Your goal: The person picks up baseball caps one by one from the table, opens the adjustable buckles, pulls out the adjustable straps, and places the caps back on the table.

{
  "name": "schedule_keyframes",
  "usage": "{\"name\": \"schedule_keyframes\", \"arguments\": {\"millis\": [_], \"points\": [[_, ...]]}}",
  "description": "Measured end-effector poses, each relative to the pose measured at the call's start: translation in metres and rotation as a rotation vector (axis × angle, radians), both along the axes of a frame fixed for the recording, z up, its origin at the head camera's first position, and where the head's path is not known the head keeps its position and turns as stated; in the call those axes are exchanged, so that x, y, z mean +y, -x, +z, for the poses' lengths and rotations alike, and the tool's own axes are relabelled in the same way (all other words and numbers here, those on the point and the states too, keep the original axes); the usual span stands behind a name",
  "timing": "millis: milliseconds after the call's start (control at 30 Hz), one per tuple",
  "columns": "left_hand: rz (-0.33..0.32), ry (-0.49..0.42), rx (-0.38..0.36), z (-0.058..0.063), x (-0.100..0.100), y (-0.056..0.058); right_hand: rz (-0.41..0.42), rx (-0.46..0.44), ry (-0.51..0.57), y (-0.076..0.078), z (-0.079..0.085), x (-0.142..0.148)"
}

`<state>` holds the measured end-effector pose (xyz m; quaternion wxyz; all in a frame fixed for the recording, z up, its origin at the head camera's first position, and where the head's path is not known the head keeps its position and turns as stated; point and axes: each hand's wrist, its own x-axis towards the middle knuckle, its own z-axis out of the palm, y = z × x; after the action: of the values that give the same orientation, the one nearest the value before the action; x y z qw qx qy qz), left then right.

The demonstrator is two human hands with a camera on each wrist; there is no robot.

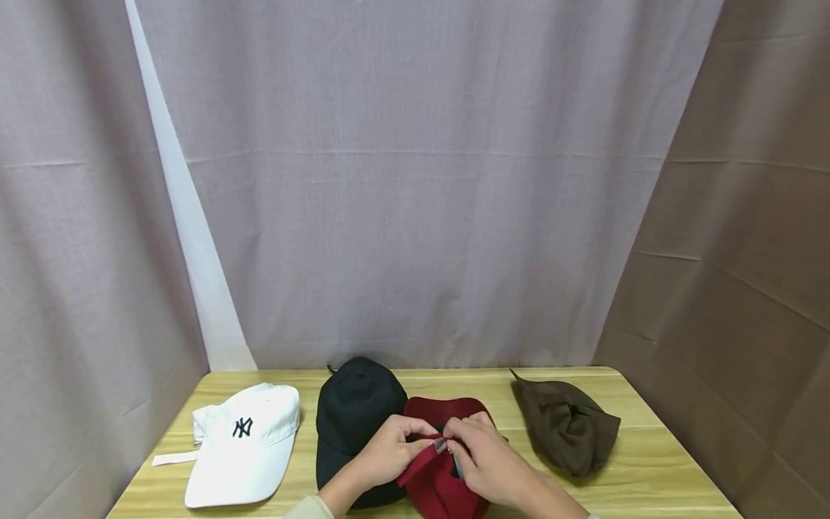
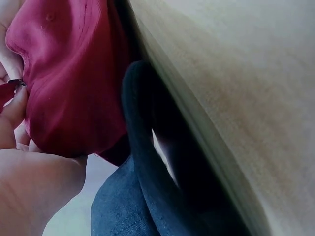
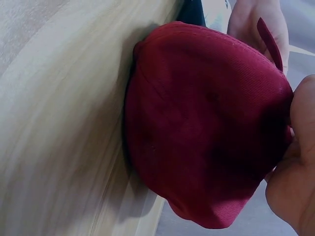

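Observation:
A red cap lies on the table with its back strap facing me, its crown filling most of the right wrist view. My left hand pinches the red strap between thumb and fingertips. Close beside it, my right hand pinches the cap's strap at a small metal buckle. Both sets of fingertips nearly meet there, and they partly hide the strap. In the right wrist view a loose strap end sticks up beyond the crown.
A black cap stands just left of the red one, partly behind my left forearm. Further left lies a white cap with a dark logo and a loose strap. A crumpled brown hat rests at the right on the wooden table. Grey curtains enclose the back.

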<state>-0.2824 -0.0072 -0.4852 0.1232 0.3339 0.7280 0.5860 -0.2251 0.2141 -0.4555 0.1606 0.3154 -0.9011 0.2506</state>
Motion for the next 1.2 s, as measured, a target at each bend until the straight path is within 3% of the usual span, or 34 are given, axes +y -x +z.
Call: {"name": "schedule_keyframes", "arguments": {"millis": [600, 900, 1200], "points": [[0.004, 0.006, 0.018, -0.004, -0.0004, -0.0001, 0.012, 0.001, 0.025, -0.0039, 0.0027, 0.0012], [0.004, 0.002, 0.014, -0.0047, -0.0022, 0.0, 0.019, 0.045, 0.027, -0.0037, 0.0022, 0.0002], [0.001, -0.014, -0.007, -0.0068, -0.0005, -0.0004, -0.023, -0.019, 0.034, -0.0053, 0.0025, 0.0016]]}}
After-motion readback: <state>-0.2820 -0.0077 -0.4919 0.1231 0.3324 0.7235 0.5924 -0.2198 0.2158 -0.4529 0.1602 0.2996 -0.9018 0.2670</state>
